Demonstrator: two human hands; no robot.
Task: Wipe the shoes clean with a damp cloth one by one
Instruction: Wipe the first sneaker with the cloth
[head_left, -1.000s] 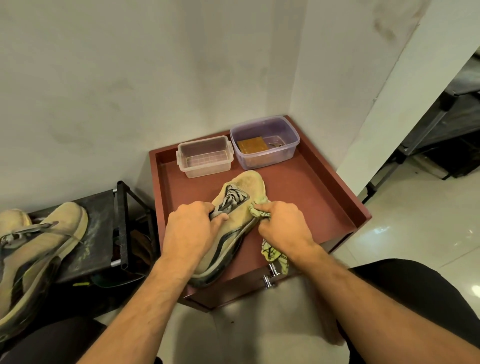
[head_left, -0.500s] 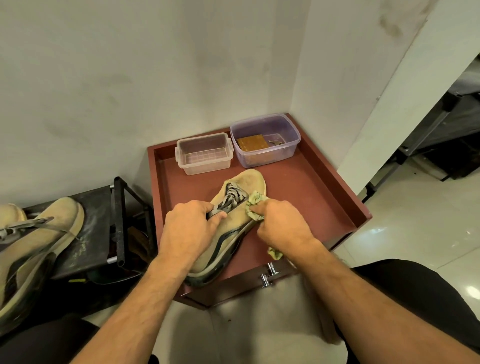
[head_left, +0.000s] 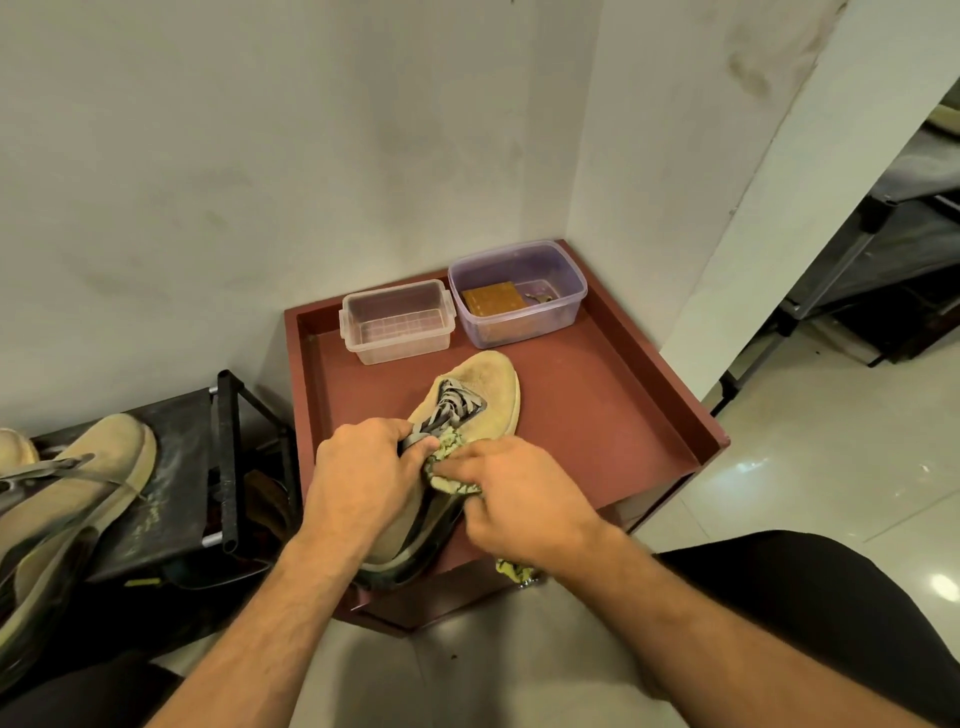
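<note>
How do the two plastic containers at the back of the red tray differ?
The clear container is rectangular with side latches, and appears empty; the purple-tinted container is rounder-cornered and larger, and holds a brown block. The clear one sits left, the purple one right, nearer the corner. Both are lidless, translucent and stand upright on the red tray.

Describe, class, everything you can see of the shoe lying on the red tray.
The shoe is a tan, suede-looking sneaker with grey laces and a dark sole edge. It lies on the red tray, toe toward the two plastic boxes, heel at the near edge. The left hand holds it in a grip around the laces. The right hand presses a yellow-green cloth against its side.
</note>
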